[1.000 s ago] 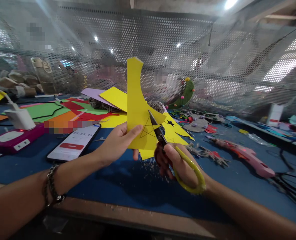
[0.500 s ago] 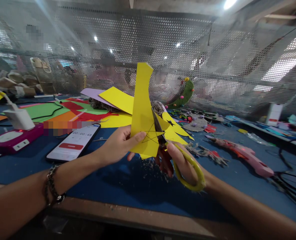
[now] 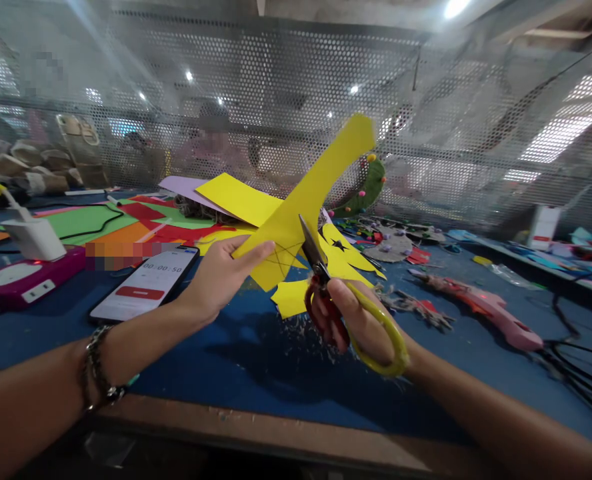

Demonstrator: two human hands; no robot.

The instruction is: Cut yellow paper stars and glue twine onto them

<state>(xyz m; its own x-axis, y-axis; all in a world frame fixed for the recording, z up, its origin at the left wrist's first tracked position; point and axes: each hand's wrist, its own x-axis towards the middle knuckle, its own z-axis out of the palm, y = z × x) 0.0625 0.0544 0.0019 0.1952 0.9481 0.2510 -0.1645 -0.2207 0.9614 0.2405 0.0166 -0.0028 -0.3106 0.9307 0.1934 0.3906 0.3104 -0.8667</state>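
My left hand (image 3: 221, 273) pinches a long piece of yellow paper (image 3: 306, 200) with a star drawn in pencil on its lower part. The strip leans up and to the right. My right hand (image 3: 349, 320) grips scissors (image 3: 326, 280) with a yellow and a red handle loop. Their blades are partly open and bite into the paper at the star outline. A small yellow offcut (image 3: 291, 299) lies on the blue table top (image 3: 236, 353) just below the blades.
A phone (image 3: 143, 283) showing a timer lies left of my hands, beside a pink device (image 3: 23, 280) with a white charger. Coloured paper sheets (image 3: 141, 223) lie behind. A pink glue gun (image 3: 486, 310) and cables lie to the right. A perforated metal screen (image 3: 286, 87) backs the table.
My left hand has turned the yellow paper clockwise, so its long end now leans right instead of standing upright. The scissors stay in the cut at the star. The phone timer advanced.
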